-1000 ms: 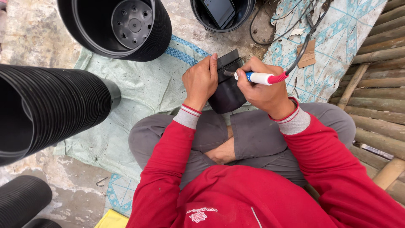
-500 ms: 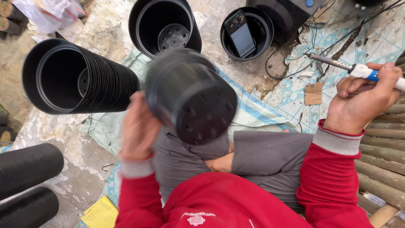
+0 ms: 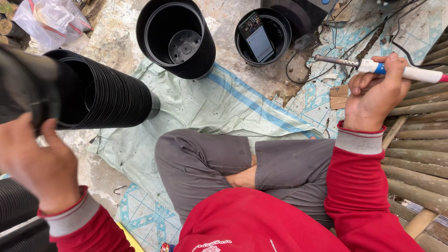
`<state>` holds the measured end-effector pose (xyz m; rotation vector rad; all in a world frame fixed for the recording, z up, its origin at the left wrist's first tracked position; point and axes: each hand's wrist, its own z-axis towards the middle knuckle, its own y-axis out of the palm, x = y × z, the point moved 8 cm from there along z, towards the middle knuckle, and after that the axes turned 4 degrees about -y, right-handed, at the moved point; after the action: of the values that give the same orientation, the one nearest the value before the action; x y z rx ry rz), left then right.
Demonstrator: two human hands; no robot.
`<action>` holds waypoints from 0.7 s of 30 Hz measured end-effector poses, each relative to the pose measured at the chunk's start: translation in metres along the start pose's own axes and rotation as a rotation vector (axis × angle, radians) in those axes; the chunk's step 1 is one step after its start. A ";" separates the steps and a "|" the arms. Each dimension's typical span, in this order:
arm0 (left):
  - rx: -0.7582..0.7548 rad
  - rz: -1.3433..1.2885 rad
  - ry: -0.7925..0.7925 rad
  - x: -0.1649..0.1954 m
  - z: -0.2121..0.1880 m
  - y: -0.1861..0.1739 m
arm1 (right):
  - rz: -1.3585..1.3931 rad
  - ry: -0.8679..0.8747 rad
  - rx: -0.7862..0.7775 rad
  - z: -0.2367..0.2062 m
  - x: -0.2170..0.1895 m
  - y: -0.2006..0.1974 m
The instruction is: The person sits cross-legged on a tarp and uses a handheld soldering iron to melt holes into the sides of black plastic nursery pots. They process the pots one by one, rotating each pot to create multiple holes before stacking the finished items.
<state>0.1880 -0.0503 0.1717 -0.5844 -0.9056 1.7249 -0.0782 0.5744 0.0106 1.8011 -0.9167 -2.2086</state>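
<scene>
My left hand [image 3: 37,163] grips a black plastic pot [image 3: 25,88] at the far left, held at the mouth of a long stack of nested black pots [image 3: 105,95] lying on its side. My right hand [image 3: 373,93] is raised at the upper right and holds a soldering iron [image 3: 373,66] with a white and blue handle, its metal tip pointing left. I sit cross-legged in grey trousers and red sleeves on a pale green woven sheet [image 3: 210,107].
An upright black pot [image 3: 175,37] stands ahead. Beside it a smaller black pot holds a phone [image 3: 256,37]. Cables [image 3: 354,28] run across the patterned mat at the upper right. Wooden poles [image 3: 420,154] lie on the right. More pot stacks [image 3: 14,214] lie at the lower left.
My left hand has carried the black pot from in front of my chest out to the left, to the mouth of the lying stack. My right hand stays raised with the iron.
</scene>
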 end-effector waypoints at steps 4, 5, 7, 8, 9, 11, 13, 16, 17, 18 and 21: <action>-0.056 0.117 0.124 0.011 0.006 0.025 | 0.002 0.017 -0.013 0.000 0.002 0.005; -0.055 0.126 0.110 0.014 0.007 0.025 | 0.016 0.024 -0.017 0.001 0.003 0.005; -0.014 0.117 0.105 0.022 0.012 0.020 | 0.009 0.020 -0.009 0.002 0.003 0.002; 0.022 0.099 0.114 0.028 0.015 0.015 | 0.005 0.019 -0.006 0.004 0.003 0.001; 0.080 0.085 0.119 0.033 0.018 0.006 | 0.006 0.021 -0.008 0.004 0.003 0.001; 0.225 0.057 0.133 0.049 0.025 -0.007 | 0.017 0.020 -0.013 0.005 0.004 0.000; 0.316 -0.007 0.170 0.072 0.035 -0.009 | 0.021 0.024 -0.030 0.004 0.007 0.002; 0.287 -0.179 0.249 0.116 0.050 0.012 | 0.015 0.039 -0.051 0.000 0.012 0.005; 0.260 -0.237 0.263 0.130 0.057 0.022 | 0.013 0.040 -0.058 0.000 0.012 0.005; 0.213 -0.263 0.293 0.145 0.063 0.032 | 0.014 0.036 -0.066 0.000 0.012 0.006; 0.063 -0.386 0.396 0.183 0.079 0.065 | 0.009 0.029 -0.081 -0.001 0.010 0.006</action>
<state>0.0317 0.0888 0.1751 -0.6345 -0.6300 1.2299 -0.0811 0.5643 0.0058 1.7849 -0.8163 -2.1749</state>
